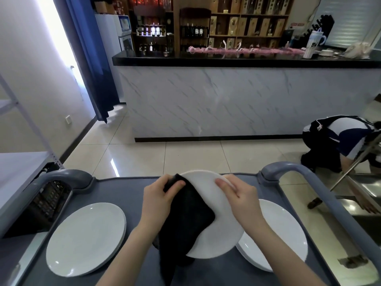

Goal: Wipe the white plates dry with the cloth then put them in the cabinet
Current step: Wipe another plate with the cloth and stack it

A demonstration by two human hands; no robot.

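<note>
Plate (218, 213) sits tilted in the air above the cart (115, 188), held between our two hands with its face toward us. Our left hand (159, 197) grips the black cloth (189, 215) at the plate's upper left rim, fingers curled round the fold. The cloth lies across the left half of the plate's face and hangs past its lower edge toward the cart top. Our right hand (239, 193) pinches the upper right rim, thumb on the face and fingers behind it. From where we look, the plate's lower right edge overlaps the right plates (278, 234); we cannot tell whether it touches them.

Those right plates lie flat near the cart's right rim. The left plates (86, 238) lie flat too, well apart from the held plate and near the left rim. Grey cart top shows between the two groups, under the cloth. Two grey handles curve up at the far corners, left handle (61, 178) and right handle (299, 170), with the cart's far edge running between them.

A white shelf (18, 172) stands just beside the cart on our left. Beyond the far edge, tiled floor (185, 155) stretches to a marble-fronted counter (206, 100). On the right a person (338, 139) crouches on the floor, near the right handle.
</note>
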